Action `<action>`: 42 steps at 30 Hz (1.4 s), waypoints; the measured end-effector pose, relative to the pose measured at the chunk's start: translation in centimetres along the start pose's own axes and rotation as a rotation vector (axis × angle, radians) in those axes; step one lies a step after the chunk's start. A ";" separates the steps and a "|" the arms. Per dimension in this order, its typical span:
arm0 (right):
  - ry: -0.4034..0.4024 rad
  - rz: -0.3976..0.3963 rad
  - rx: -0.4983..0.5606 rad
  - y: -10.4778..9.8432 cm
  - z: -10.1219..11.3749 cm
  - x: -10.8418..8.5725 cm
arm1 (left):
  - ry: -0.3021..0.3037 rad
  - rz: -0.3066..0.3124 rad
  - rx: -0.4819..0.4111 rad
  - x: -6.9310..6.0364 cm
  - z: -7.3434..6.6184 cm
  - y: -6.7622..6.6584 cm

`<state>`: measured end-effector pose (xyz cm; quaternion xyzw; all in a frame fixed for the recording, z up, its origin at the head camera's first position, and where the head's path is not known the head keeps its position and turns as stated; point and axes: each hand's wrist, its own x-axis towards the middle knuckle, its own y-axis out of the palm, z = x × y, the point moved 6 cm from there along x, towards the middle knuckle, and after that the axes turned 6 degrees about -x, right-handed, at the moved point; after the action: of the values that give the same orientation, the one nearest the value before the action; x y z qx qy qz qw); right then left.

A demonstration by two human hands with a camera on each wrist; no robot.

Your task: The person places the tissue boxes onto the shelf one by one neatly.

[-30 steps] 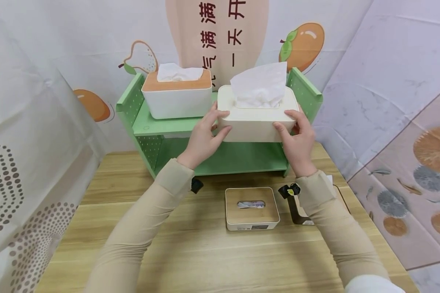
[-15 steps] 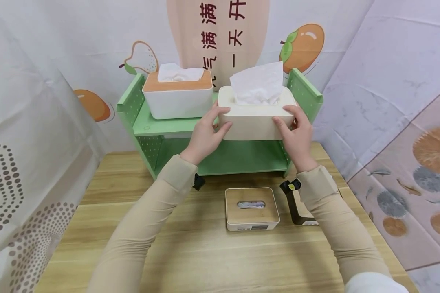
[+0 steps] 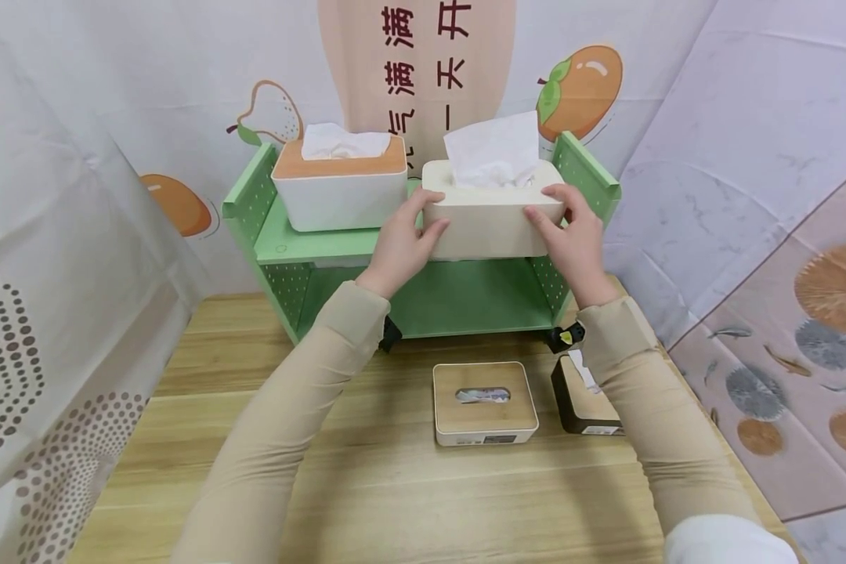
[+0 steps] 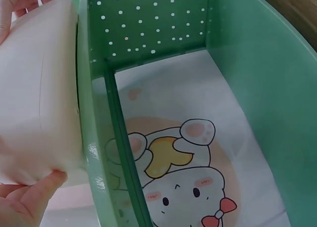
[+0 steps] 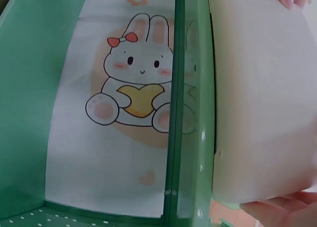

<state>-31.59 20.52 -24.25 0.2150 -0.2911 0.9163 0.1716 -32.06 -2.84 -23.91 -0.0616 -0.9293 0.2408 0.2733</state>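
Observation:
A cream tissue box [image 3: 489,233] with a white tissue [image 3: 493,153] sticking up sits at the right part of the green rack's upper shelf [image 3: 324,244]. My left hand [image 3: 403,244] grips its left end, thumb on the front face and fingers over the top edge. At the right end my right hand [image 3: 576,244] holds it in the same manner. Both wrist views show the box [image 4: 44,88] right against the upper shelf's front edge [image 5: 203,108]. Fingers behind the box are hidden. Left of it stands a white tissue box [image 3: 341,200] with a wooden lid.
On the wooden table [image 3: 395,501] lie a wood-topped tissue box [image 3: 485,419] and a dark-sided box [image 3: 571,395], partly covered by my right sleeve. The rack's lower shelf [image 3: 458,301] is beneath the hands. A printed curtain [image 3: 183,78] hangs behind.
The cream tissue box has moved back and slightly up in the head view, farther over the upper shelf. Both hands have moved along with it, still gripping its ends.

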 end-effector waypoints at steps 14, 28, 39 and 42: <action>0.051 0.136 -0.053 -0.2 -0.2 1.3 | 0.001 0.028 0.054 1.1 -0.2 0.1; 0.093 0.181 -0.127 0.2 -0.5 3.5 | -0.098 0.053 -0.085 3.6 1.0 -0.1; 0.122 0.209 -0.145 0.8 -0.7 4.8 | -0.111 0.050 -0.063 5.3 1.7 0.3; 0.129 0.220 -0.144 0.9 -0.8 5.2 | -0.127 0.052 -0.025 5.6 1.6 0.4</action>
<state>-36.65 21.28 -22.71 0.1096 -0.3662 0.9183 0.1036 -37.68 -1.83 -22.61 -0.0738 -0.9458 0.2394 0.2064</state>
